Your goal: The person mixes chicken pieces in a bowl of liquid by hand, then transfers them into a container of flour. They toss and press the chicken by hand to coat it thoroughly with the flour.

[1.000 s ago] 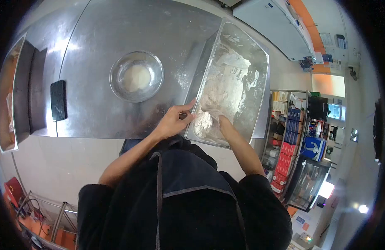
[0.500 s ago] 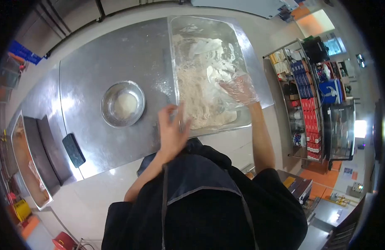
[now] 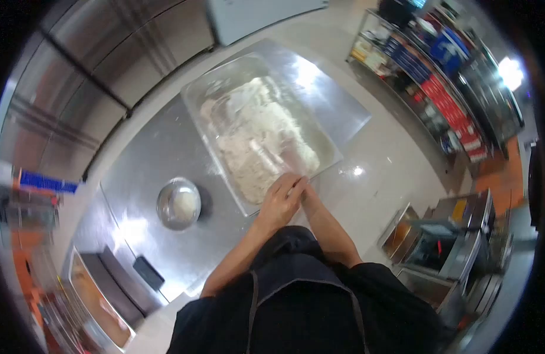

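left hand (image 3: 279,203) and right hand (image 3: 295,171), grip unreadable in blur, at tray (image 3: 320,138) corner by table (image 3: 160,147) edge: a jolt could spill flour mix (image 3: 255,147).

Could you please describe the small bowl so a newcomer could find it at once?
On the steel table, look left of the big rectangular tray. The bowl stands alone there, the only round vessel, holding a pale lump.
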`<state>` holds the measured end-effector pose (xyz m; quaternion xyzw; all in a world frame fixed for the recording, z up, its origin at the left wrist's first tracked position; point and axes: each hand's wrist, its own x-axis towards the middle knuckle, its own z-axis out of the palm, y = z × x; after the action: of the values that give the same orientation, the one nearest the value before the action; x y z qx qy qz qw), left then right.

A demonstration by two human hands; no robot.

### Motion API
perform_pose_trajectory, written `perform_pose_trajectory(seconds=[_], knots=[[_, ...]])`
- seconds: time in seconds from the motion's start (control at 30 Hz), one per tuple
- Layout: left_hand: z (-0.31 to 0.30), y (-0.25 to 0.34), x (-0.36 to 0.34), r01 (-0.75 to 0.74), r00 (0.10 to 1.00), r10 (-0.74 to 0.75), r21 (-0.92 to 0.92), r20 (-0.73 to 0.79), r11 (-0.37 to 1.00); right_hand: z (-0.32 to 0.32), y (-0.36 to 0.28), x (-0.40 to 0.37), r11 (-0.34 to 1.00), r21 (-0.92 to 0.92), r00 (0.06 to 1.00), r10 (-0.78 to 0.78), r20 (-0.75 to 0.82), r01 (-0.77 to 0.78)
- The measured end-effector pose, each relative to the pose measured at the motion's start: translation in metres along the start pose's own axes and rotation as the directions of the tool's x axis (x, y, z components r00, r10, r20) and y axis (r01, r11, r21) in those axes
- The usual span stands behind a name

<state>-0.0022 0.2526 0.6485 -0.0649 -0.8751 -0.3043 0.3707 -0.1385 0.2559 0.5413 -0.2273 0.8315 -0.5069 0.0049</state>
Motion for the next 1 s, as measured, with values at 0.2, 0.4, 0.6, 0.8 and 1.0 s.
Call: perform_pose_trajectory(seconds=[0.2, 0.4, 0.6, 0.8, 1.0], knots=[[0.001, 0.010, -0.019, 0.144, 0.989, -0.145, 0.018, 0.040, 0.989, 0.048, 0.007, -0.002, 0.983, -0.040, 0.976, -0.172, 0.130, 0.179], [-0.059, 0.012, 0.002, 0.297, 0.942, -0.290, -0.013, 0.170, 0.955, 0.027, -0.002, 0.012, 0.921, -0.167, 0.871, -0.257, 0.419, 0.352], [-0.133, -0.193, 0.125, 0.357, 0.929, -0.298, 0.319, -0.219, 0.878, -0.085, -0.013, -0.047, 0.893, 0.051, 0.888, -0.438, -0.143, 0.448], [-0.101, -0.474, 0.218, 0.201, 0.892, -0.431, 0.732, 0.138, 0.651, -0.153, -0.068, -0.116, 0.891, -0.073, 0.861, 0.407, -0.306, -0.448], [-0.076, -0.553, 0.203, 0.444, 0.762, -0.513, 0.256, 0.396, 0.858, -0.052, -0.022, -0.139, 0.900, 0.138, 0.900, 0.427, -0.085, -0.414]])
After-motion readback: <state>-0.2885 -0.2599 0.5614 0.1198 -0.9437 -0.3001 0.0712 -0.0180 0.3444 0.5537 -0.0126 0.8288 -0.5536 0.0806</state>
